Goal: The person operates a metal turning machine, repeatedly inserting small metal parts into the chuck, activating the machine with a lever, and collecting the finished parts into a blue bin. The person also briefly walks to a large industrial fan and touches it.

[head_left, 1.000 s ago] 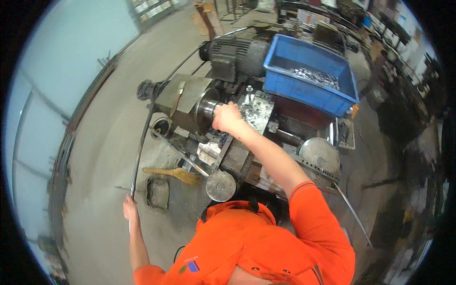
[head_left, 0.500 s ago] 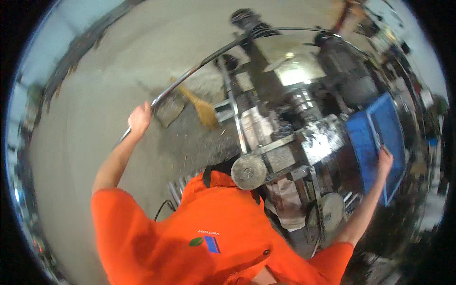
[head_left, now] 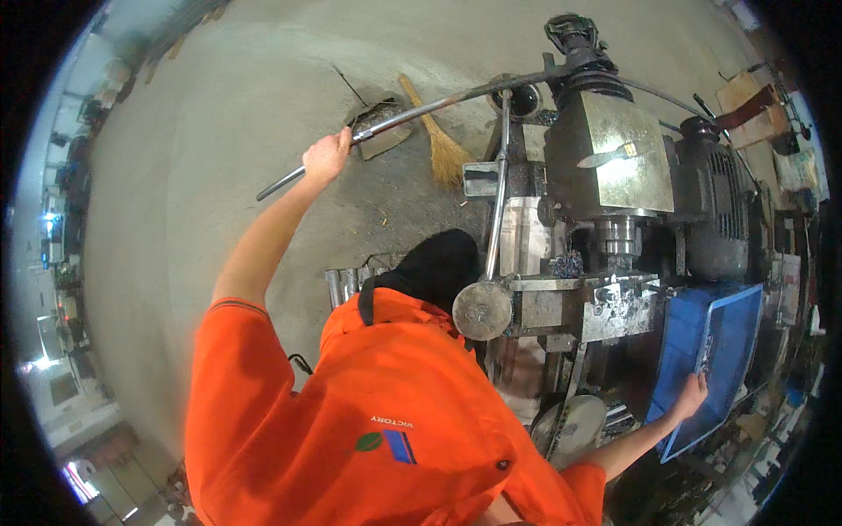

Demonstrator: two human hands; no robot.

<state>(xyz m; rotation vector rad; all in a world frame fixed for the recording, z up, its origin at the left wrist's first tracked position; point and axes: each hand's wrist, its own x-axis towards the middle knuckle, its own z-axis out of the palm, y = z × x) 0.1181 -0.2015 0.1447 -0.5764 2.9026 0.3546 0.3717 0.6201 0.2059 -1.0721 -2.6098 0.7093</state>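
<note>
My left hand point(head_left: 327, 158) is wrapped round a long metal lever point(head_left: 412, 114), near its free end. The lever's far end meets the top of a drilling or milling type machine point(head_left: 627, 153). Far to the right, my right hand point(head_left: 690, 396) is closed at the near rim of a blue plastic bin point(head_left: 680, 337). Whether it grips the rim or a thin piece lying along it, I cannot tell. Between my hands, a metal block point(head_left: 618, 307) sits below the machine's spindle point(head_left: 617, 237), wet or shiny on top.
A round handwheel point(head_left: 482, 310) stands close in front of me. A brush point(head_left: 607, 156) lies on the machine head. On the floor are a straw broom point(head_left: 443, 153), a dustpan point(head_left: 384, 131) and several metal bars point(head_left: 345, 286). A motor point(head_left: 715, 210) stands behind the bin.
My view has turned, so the machine appears more upright and farther right. Both hands keep their places, the left on the lever, the right at the bin.
</note>
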